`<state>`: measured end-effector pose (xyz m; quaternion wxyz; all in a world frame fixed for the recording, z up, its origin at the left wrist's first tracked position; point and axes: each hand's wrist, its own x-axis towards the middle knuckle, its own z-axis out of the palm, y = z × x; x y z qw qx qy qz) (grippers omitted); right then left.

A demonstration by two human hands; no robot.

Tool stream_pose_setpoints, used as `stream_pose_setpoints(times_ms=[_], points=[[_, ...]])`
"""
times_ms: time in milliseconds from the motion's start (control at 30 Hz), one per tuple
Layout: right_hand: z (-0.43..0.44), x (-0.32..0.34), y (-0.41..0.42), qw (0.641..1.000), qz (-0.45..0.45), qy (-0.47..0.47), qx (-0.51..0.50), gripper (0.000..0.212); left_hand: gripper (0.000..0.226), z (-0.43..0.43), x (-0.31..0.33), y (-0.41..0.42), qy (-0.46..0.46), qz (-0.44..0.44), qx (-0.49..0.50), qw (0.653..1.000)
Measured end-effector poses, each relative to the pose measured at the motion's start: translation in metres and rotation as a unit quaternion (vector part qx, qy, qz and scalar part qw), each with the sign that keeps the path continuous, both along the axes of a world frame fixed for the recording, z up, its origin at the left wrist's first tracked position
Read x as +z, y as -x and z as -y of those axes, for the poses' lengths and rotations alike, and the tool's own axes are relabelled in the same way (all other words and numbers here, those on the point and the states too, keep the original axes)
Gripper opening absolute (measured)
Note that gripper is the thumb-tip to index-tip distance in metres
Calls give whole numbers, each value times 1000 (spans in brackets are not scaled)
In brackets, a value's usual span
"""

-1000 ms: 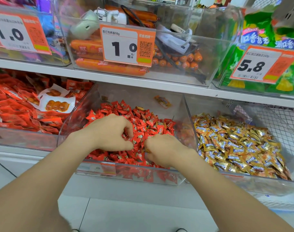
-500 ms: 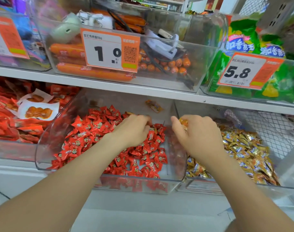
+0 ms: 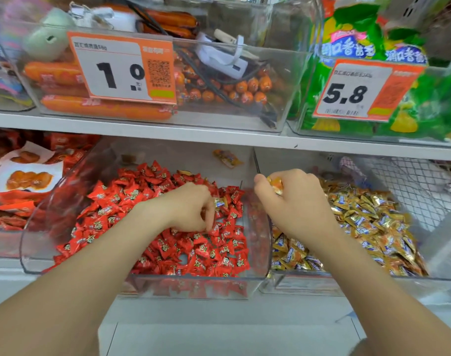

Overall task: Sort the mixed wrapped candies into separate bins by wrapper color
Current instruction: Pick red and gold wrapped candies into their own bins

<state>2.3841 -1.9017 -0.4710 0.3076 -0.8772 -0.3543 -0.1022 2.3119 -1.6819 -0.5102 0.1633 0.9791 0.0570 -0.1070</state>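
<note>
A clear bin (image 3: 142,281) on the lower shelf holds a heap of red-wrapped candies (image 3: 167,242). To its right a second clear bin (image 3: 309,283) holds gold-wrapped candies (image 3: 368,222). My left hand (image 3: 191,209) rests in the red heap, fingers curled around a gold-wrapped candy (image 3: 220,202) at its fingertips. My right hand (image 3: 293,201) hovers over the left end of the gold bin, shut on an orange-gold candy (image 3: 275,185) pinched between thumb and fingers.
A stray yellow-orange packet (image 3: 228,158) lies at the back of the red bin. Red snack packs (image 3: 18,176) fill the bin at the left. The upper shelf (image 3: 219,136) carries bins of sausages (image 3: 103,109) and green bags (image 3: 373,73) with price tags.
My right hand moved from the red heap rightward over the gold bin with a candy in it. My left hand shifted right within the red heap and now has a gold candy at its fingers.
</note>
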Motion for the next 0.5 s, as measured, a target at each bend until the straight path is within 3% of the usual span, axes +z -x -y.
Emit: stream_pose_setpoints(times_ms=[67, 133, 233, 333, 400, 500], points=[[-1, 0, -2, 1000, -12, -8, -6, 59, 16, -2, 0, -7, -10, 93, 30, 995], [-2, -1, -6, 1000, -23, -16, -13, 58, 21, 0, -7, -16, -47, 140, 39, 988], [-3, -5, -12, 998, -43, -33, -16, 56, 46, 7, -17, -26, -110, 69, 22, 991], [0, -9, -18, 997, -55, -40, -26, 51, 30, 12, -21, -29, -151, 54, 10, 987], [3, -10, -22, 998, -53, -29, -33, 37, 17, 11, -23, -28, -172, 71, 3, 983], [11, -10, -27, 997, -69, -33, -27, 34, 25, 4, -22, -22, -185, 78, 2, 980]])
